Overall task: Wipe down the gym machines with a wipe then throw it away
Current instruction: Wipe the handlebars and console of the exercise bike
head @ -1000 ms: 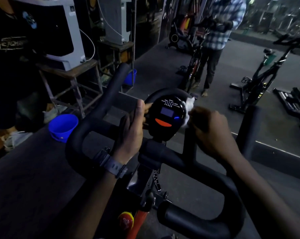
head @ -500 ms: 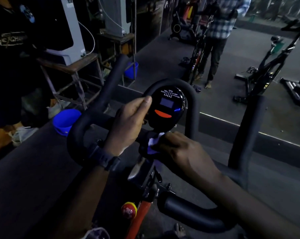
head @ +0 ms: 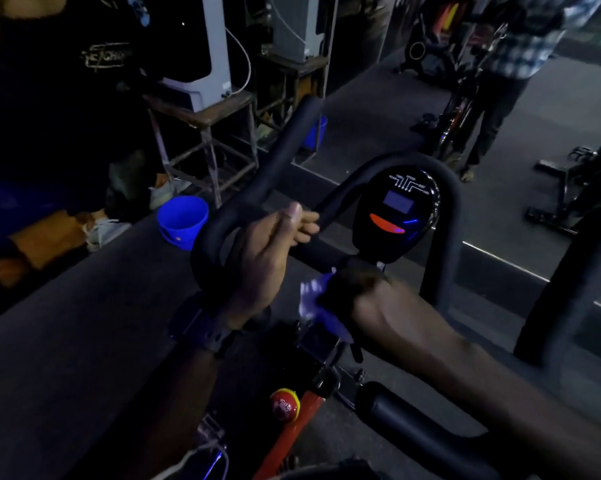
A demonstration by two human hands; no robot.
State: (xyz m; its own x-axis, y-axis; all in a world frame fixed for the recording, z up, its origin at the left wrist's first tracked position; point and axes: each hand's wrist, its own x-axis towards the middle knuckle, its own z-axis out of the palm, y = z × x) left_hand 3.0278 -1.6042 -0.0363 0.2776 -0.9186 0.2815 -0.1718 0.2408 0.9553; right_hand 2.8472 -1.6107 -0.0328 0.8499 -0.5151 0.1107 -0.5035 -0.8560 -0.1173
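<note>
Both hands worked at the handlebar [head: 223, 233] of a stationary exercise bike [head: 302, 424] in a dim gym. From the head camera, the left hand [head: 268, 258], a dark watch [head: 205, 327] on its wrist, was closed around the padded bar just left of the round console [head: 396, 213]. Below that console, the right hand [head: 358, 289] clutched a crumpled white wipe [head: 311, 296], pressing it against the bar's centre clamp. A blue bucket [head: 181, 220] sat on the floor beyond the bars, near a metal stand [head: 205, 133]. At upper right stood a person in a plaid shirt [head: 520, 46] beside another bike.
</note>
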